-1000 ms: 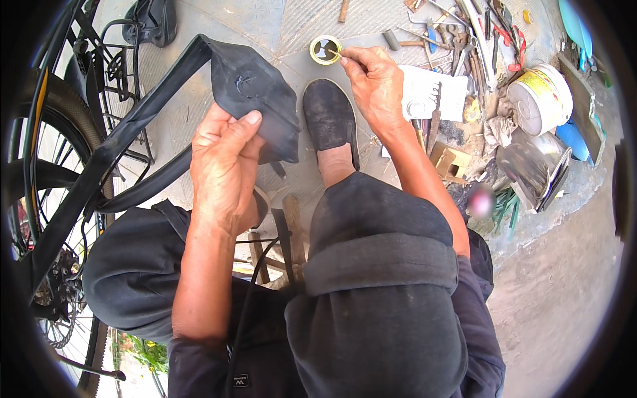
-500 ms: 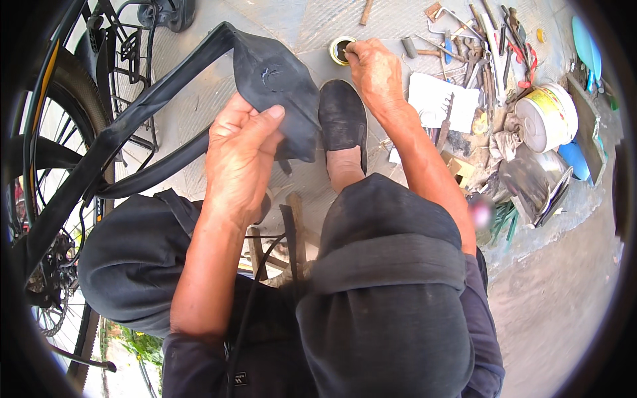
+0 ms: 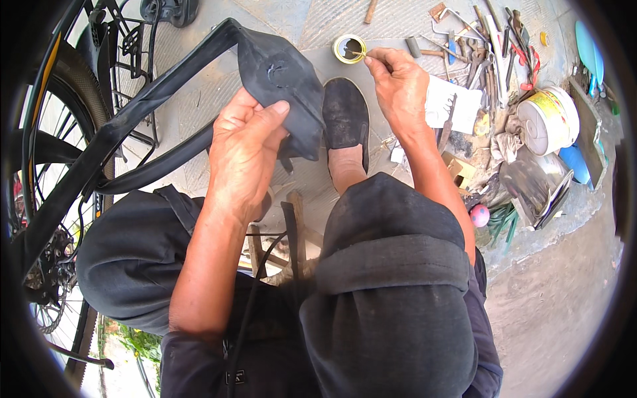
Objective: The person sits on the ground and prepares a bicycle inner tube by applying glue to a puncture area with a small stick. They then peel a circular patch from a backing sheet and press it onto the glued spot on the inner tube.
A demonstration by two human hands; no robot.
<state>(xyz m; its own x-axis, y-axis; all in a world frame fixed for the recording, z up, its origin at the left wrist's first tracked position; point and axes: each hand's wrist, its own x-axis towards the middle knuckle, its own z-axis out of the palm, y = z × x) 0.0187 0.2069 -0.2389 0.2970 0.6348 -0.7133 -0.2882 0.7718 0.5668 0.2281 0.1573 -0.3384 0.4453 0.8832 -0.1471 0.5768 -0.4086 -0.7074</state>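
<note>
My left hand [image 3: 240,149] grips a black rubber inner tube [image 3: 292,60], thumb on top and fingers curled beneath. A flattened stretch of the tube is spread above the hand, with a curved mark on its surface. Its long loops run left toward the bicycle wheel. Between the thumb and fingers of my right hand [image 3: 402,86] is a thin stick [image 3: 359,54]. The stick's far end lies over the mouth of a small round tin [image 3: 337,54] with dark contents. Whether the tip touches those contents I cannot tell. The tin stands on the floor beyond my black shoe [image 3: 346,113].
A bicycle wheel [image 3: 70,99] fills the left side. At the far right lie a heap of hand tools [image 3: 474,56], white paper [image 3: 470,106] and a saw-toothed strip [image 3: 448,119]. A white bucket [image 3: 545,123] lies tipped nearby. A wooden handle [image 3: 370,11] rests beyond the tin.
My right hand has drawn back to the right from the tin, and the stick in its fingers now shows. The tube in my left hand has shifted slightly right.
</note>
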